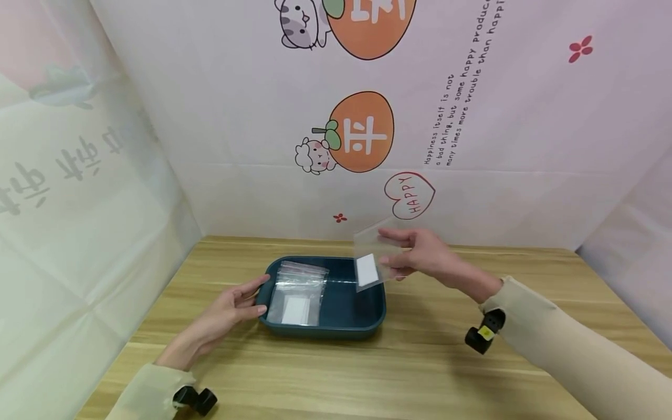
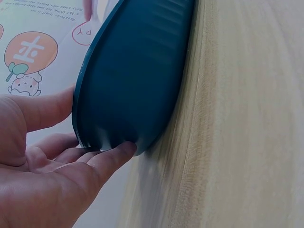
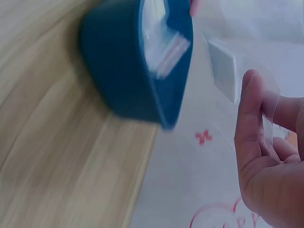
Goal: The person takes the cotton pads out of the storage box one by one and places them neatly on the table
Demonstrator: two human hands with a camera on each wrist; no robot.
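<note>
A dark teal plastic bin (image 1: 343, 306) rests on the wooden table, with several clear zip bags (image 1: 299, 286) stacked flat in its left half, white card showing in the top one. My left hand (image 1: 231, 309) grips the bin's left end, thumb on the rim and fingers against the outer wall in the left wrist view. Above the bin's right end, my right hand (image 1: 427, 256) pinches one clear zip bag (image 1: 366, 270) between thumb and fingers. A small white rectangle shows inside that bag, which hangs tilted and clear of the stack.
The wooden table (image 1: 399, 373) stretches around the bin. Behind it hangs a white printed cloth (image 1: 252, 192) with cartoon oranges and lettering, and another pale cloth (image 1: 105, 221) closes off the left side. Each wrist wears a small black camera (image 1: 479, 339).
</note>
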